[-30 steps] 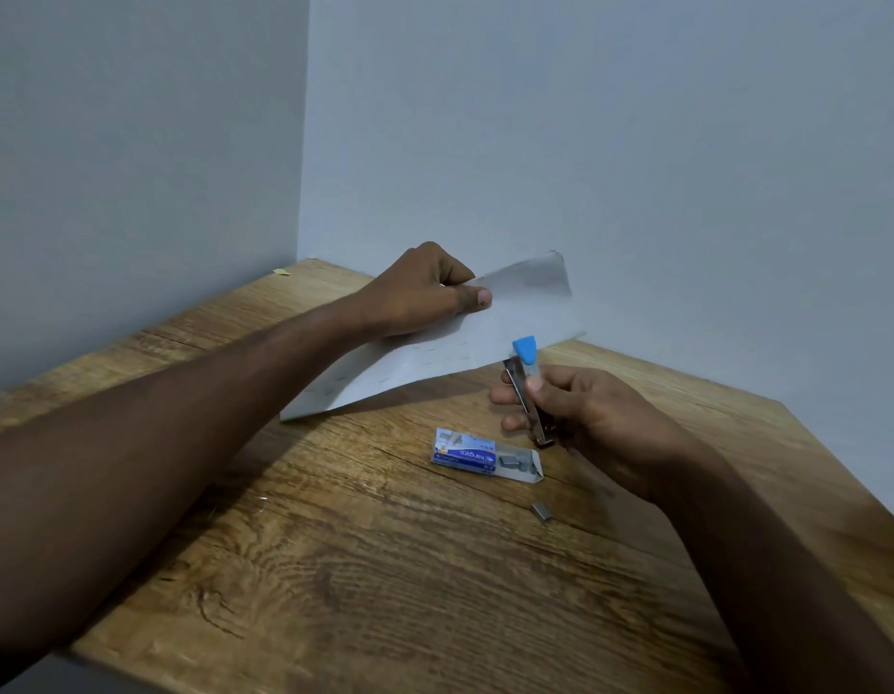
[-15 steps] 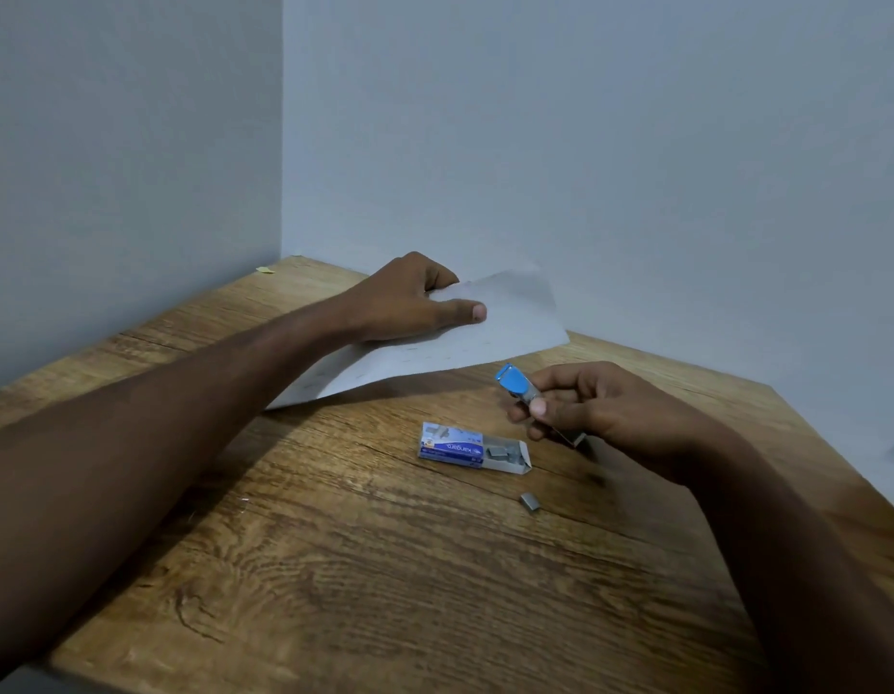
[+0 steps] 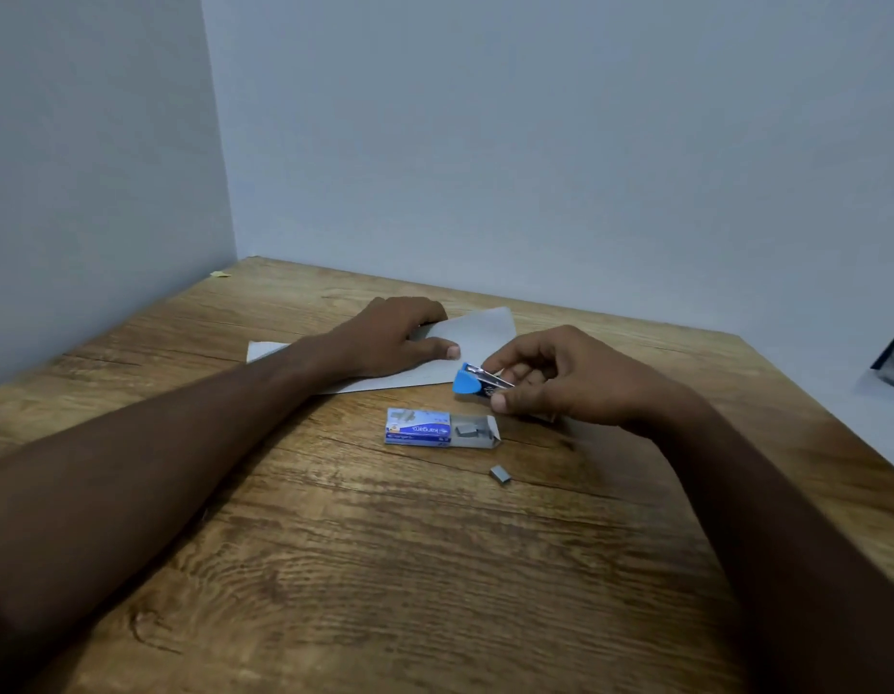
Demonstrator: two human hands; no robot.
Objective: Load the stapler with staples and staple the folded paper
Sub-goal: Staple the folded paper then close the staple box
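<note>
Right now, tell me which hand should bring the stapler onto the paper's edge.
Right. The right hand already grips the stapler beside the paper's near edge, while the left hand lies flat on the sheet, pinning it.

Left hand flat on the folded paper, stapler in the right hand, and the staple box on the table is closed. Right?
Not quite. The head view shows the staple box open, with staples visible in its slid-out tray. The left hand does rest on the paper, and the right hand holds the stapler.

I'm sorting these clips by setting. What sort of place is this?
Probably a desk in a room corner: a wood-grain table set against two bare pale walls, with only a stapler, a staple box and paper on it.
</note>
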